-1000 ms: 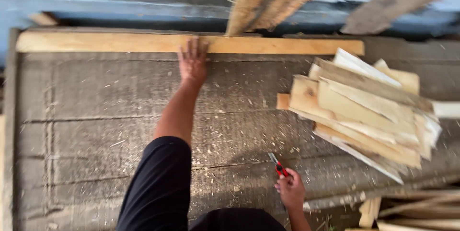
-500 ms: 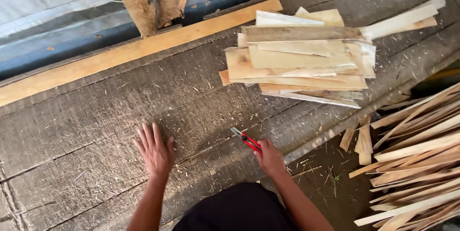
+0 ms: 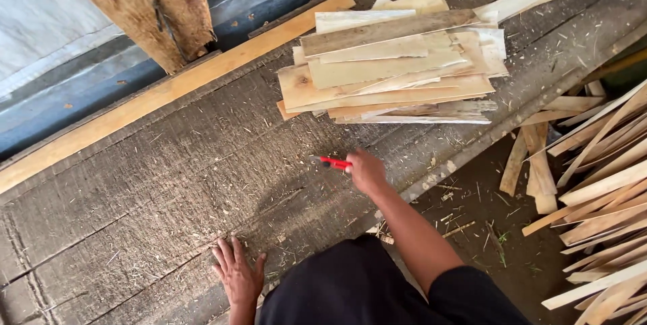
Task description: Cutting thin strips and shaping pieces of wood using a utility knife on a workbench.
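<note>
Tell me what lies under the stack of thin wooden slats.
The stack of slats rests on the grey plank bench, near the long pale batten. Whatever sits beneath the lowest slats is covered.

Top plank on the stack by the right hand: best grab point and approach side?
Probably its left end, coming from the near left. The grey plank lies flat across the top of the wood stack, nothing on it, and that end is closest to the right hand, which already holds a red tool. The left hand rests flat on the workbench, free.
</note>
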